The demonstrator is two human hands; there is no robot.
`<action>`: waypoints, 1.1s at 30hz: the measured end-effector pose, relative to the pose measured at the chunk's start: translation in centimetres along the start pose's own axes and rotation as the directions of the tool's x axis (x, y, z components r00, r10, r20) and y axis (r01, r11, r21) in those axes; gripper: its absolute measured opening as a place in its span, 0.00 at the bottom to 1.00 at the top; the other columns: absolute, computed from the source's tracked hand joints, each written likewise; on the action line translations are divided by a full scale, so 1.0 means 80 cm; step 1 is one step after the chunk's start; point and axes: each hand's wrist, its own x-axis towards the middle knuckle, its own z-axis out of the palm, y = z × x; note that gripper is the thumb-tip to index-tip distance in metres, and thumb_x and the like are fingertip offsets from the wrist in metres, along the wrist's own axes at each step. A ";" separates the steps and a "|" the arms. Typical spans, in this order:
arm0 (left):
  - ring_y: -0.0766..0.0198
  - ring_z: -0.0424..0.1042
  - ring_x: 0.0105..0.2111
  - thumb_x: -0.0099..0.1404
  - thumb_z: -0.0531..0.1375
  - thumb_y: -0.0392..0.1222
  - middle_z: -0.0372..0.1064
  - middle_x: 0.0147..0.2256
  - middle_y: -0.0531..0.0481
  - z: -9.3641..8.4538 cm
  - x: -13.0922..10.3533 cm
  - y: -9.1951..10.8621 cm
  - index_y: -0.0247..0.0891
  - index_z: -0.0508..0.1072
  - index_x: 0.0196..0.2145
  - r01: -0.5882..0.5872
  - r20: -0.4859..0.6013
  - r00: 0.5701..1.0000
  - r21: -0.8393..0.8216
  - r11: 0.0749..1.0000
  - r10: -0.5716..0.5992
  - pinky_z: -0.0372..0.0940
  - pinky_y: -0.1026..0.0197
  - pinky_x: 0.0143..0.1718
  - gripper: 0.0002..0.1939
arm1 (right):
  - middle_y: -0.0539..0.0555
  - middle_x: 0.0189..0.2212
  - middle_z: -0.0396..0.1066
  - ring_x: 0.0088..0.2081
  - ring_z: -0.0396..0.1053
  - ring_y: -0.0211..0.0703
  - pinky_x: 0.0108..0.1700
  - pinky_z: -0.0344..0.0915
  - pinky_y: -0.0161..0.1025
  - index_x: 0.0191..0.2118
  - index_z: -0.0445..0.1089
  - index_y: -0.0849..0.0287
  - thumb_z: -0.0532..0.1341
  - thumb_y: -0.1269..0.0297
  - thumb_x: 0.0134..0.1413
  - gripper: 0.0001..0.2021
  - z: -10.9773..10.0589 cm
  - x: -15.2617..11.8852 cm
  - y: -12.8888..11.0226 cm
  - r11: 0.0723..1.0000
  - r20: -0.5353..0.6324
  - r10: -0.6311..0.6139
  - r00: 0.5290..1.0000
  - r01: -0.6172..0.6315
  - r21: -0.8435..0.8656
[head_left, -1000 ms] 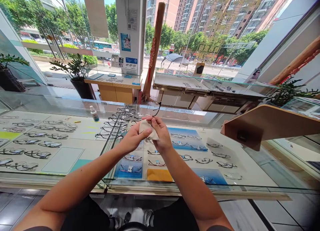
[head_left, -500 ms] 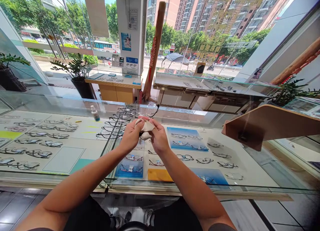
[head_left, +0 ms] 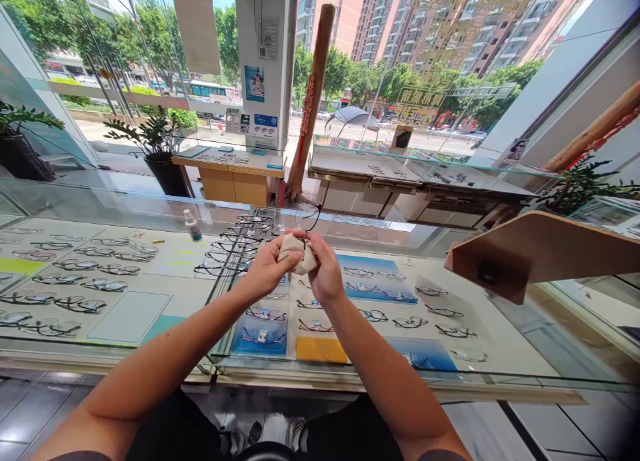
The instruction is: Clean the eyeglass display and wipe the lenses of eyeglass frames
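Note:
Both hands meet above the glass counter, around a crumpled pale cloth [head_left: 300, 256]. My left hand [head_left: 267, 268] pinches the cloth with its thumb laid across the front. My right hand [head_left: 326, 268] wraps the cloth's right side, fingers bent. Part of a dark frame shows in the folds; what else the cloth covers is hidden. Just beyond the fingers is a pair of glasses with a round clear lens and dark rim [head_left: 319, 216]; whether a hand holds it cannot be made out.
A row of dark glasses [head_left: 233, 244] lies on the counter [head_left: 420, 238] left of my hands, near a small white bottle [head_left: 192, 226]. More glasses [head_left: 410, 322] fill the case below. A brown wooden panel [head_left: 550, 254] juts in at right.
The cloth has turned and bunched up between my hands. My left thumb now lies across its front, and my right hand has shifted slightly right.

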 end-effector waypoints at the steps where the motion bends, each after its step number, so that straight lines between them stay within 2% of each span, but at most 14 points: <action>1: 0.57 0.74 0.38 0.65 0.75 0.65 0.77 0.40 0.47 0.001 -0.002 -0.001 0.37 0.79 0.52 -0.017 -0.031 0.999 0.031 0.999 0.018 0.69 0.59 0.41 0.31 | 0.56 0.52 0.81 0.53 0.77 0.54 0.57 0.75 0.45 0.48 0.84 0.53 0.71 0.41 0.62 0.21 0.001 -0.002 0.001 1.000 0.012 -0.005 1.000 0.005 -0.016; 6: 0.60 0.70 0.33 0.68 0.72 0.66 0.74 0.35 0.51 0.006 -0.008 0.002 0.38 0.77 0.44 -0.056 -0.209 0.974 0.162 0.985 0.090 0.68 0.61 0.38 0.27 | 0.55 0.52 0.80 0.53 0.76 0.52 0.59 0.74 0.45 0.52 0.84 0.50 0.70 0.38 0.65 0.23 0.005 -0.014 0.008 0.988 0.089 -0.034 0.995 0.047 -0.145; 10: 0.62 0.68 0.30 0.73 0.66 0.71 0.72 0.32 0.52 0.007 -0.009 0.006 0.38 0.77 0.40 -0.111 -0.238 0.959 0.175 0.978 0.151 0.65 0.61 0.33 0.30 | 0.56 0.42 0.79 0.44 0.74 0.50 0.49 0.76 0.44 0.49 0.84 0.52 0.71 0.36 0.64 0.24 0.004 -0.016 0.009 0.977 0.130 -0.069 0.989 0.093 -0.190; 14: 0.58 0.71 0.35 0.79 0.58 0.72 0.77 0.37 0.47 0.002 -0.006 0.005 0.37 0.80 0.42 -0.189 -0.158 0.957 0.293 0.937 0.242 0.68 0.58 0.41 0.32 | 0.55 0.39 0.78 0.37 0.72 0.46 0.38 0.73 0.39 0.43 0.83 0.55 0.72 0.37 0.62 0.23 -0.002 -0.009 0.006 0.989 0.061 -0.035 0.998 0.043 -0.139; 17: 0.55 0.74 0.40 0.81 0.56 0.70 0.79 0.42 0.44 -0.005 -0.003 0.001 0.37 0.82 0.49 -0.204 -0.016 0.975 0.309 0.929 0.220 0.71 0.56 0.46 0.32 | 0.56 0.42 0.80 0.40 0.74 0.46 0.42 0.75 0.39 0.39 0.84 0.54 0.75 0.42 0.58 0.19 -0.007 -0.001 0.000 0.997 0.016 -0.010 1.000 0.011 -0.079; 20: 0.52 0.76 0.45 0.81 0.58 0.67 0.80 0.47 0.41 -0.010 -0.002 -0.004 0.36 0.80 0.55 -0.209 0.114 0.976 0.254 0.944 0.186 0.71 0.55 0.51 0.29 | 0.56 0.43 0.82 0.43 0.77 0.48 0.48 0.76 0.40 0.38 0.85 0.54 0.77 0.44 0.53 0.18 -0.011 0.006 -0.006 1.000 0.004 0.016 1.000 -0.016 -0.026; 23: 0.51 0.77 0.49 0.78 0.64 0.63 0.79 0.48 0.41 -0.013 -0.001 -0.010 0.36 0.77 0.60 -0.181 0.159 0.976 0.190 0.965 0.152 0.71 0.55 0.53 0.28 | 0.55 0.43 0.83 0.43 0.78 0.48 0.47 0.77 0.41 0.38 0.82 0.53 0.80 0.45 0.51 0.19 -0.014 0.009 -0.007 0.998 -0.018 0.046 0.999 -0.045 0.032; 26: 0.51 0.77 0.48 0.75 0.68 0.62 0.79 0.48 0.42 -0.012 -0.001 -0.012 0.36 0.75 0.61 -0.158 0.115 0.984 0.177 0.972 0.139 0.71 0.57 0.51 0.30 | 0.54 0.44 0.83 0.43 0.78 0.47 0.47 0.77 0.39 0.36 0.79 0.54 0.83 0.47 0.48 0.21 -0.013 0.009 -0.006 0.993 -0.019 0.072 0.997 -0.070 0.096; 33: 0.54 0.78 0.42 0.75 0.67 0.62 0.81 0.44 0.44 -0.001 -0.005 -0.008 0.36 0.78 0.53 -0.154 -0.061 0.983 0.242 0.958 0.174 0.71 0.58 0.46 0.25 | 0.53 0.48 0.82 0.44 0.78 0.46 0.49 0.77 0.39 0.37 0.79 0.53 0.83 0.47 0.50 0.20 -0.011 0.005 0.001 0.986 0.089 0.119 0.989 -0.129 0.105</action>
